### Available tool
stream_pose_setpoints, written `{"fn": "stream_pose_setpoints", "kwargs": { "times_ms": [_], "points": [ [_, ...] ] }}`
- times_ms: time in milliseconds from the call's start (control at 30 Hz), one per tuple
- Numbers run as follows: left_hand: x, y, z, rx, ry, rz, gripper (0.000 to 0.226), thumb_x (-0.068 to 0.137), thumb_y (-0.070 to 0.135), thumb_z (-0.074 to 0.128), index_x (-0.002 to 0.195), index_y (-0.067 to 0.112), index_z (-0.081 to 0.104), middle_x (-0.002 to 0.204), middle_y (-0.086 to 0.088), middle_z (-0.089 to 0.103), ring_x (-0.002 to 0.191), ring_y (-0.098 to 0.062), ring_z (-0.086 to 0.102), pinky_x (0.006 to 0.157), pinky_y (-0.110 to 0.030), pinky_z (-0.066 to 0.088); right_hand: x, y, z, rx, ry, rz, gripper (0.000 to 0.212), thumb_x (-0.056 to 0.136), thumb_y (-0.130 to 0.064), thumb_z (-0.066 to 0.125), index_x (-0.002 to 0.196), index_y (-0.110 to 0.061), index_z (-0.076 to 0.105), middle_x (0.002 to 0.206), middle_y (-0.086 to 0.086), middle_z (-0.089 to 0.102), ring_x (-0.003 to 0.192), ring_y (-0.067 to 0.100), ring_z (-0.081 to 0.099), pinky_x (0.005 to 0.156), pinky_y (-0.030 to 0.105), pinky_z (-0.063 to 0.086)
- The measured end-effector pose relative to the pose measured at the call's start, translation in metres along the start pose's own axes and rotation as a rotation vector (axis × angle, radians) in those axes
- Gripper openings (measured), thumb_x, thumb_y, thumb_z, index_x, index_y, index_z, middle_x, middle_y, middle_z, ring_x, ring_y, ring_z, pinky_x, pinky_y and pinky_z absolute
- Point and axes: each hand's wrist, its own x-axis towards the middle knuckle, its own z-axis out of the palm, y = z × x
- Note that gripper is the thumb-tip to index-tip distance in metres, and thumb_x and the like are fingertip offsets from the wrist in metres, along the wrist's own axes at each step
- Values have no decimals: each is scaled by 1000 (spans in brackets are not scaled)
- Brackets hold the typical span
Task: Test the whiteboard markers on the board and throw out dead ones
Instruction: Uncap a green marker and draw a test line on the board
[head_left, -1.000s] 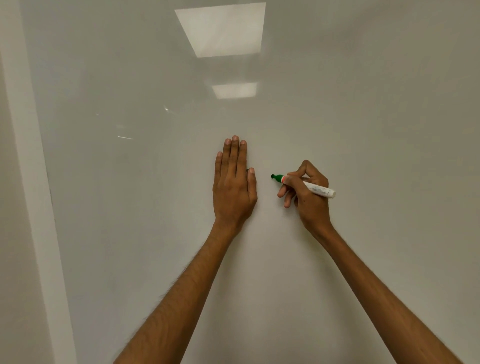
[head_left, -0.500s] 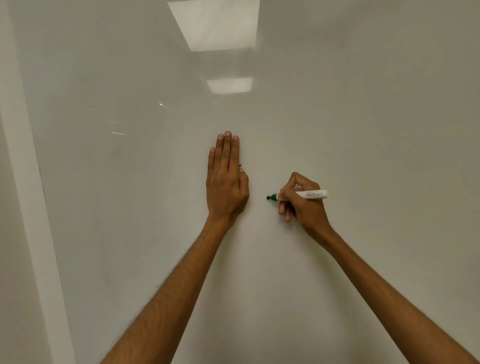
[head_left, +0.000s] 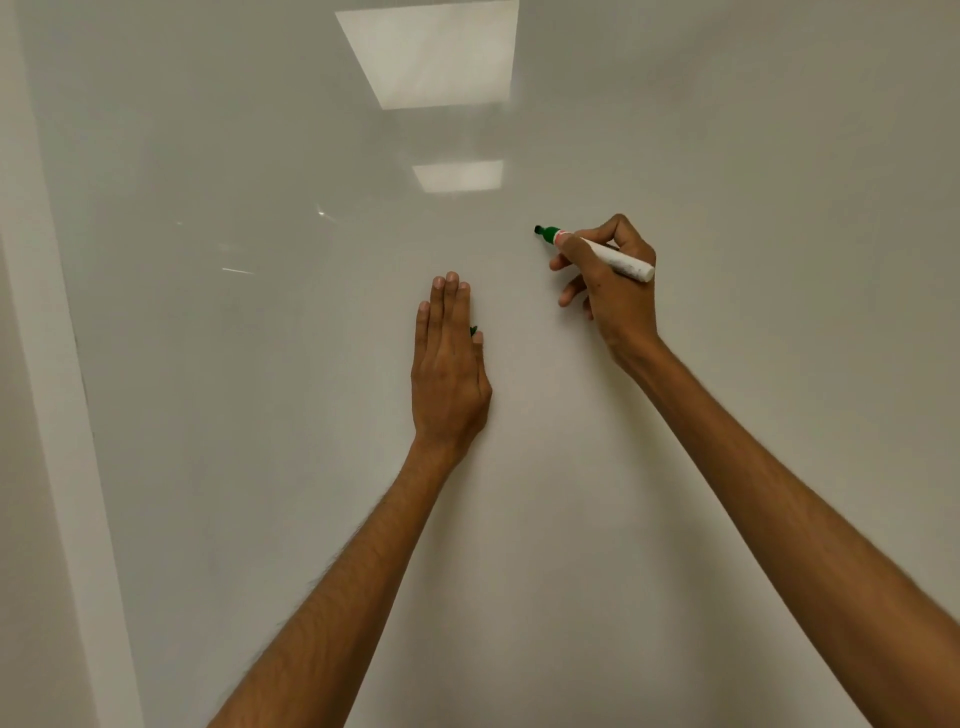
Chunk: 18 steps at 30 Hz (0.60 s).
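Glossy white board is bearing the left hand, lying flat with straight fingers, while the right hand is gripping the slim white marker, having swept its green tip upward; no ink is showing, so probably a dead one; a green cap is peeking beside the left thumb

L hand flat on board, R hand w/ marker up-right of it
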Motion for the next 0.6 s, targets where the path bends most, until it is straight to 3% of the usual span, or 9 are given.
{"fn": "stream_pose_setpoints", "kwargs": {
  "times_ms": [100,200,333,600],
  "points": [
    [-1,0,0,-10,4,-12,51,104,10,39,152,-2,26,160,-15,27,151,-24,18,125,-34,11,-11,12,2,-8,-49,-25,22,93,-11,66,81,0,51,79,18,71,47,30,58,41,19,39],
    [-1,0,1,-8,1,-13,50,105,12,40,151,-1,29,160,-15,27,151,-24,19,125,-34,11,-24,25,0,-37,-92,-52,25,93,-11,66,74,-7,49,75,17,69,46,33,57,45,24,43],
    [-4,1,2,-10,18,-15,46,104,10,44,147,-3,37,159,-16,31,150,-26,23,125,-36,14,-39,37,-6,18,-12,-18,26,90,-4,66,76,7,46,69,23,64,43,30,52,44,24,41],
    [-4,1,3,7,38,-6,36,105,13,43,137,-2,50,158,-17,33,149,-28,26,124,-38,18,-73,50,-10,-55,-55,-5,28,87,-2,65,68,-8,45,61,19,59,43,24,52,44,32,44]
  ]
}}
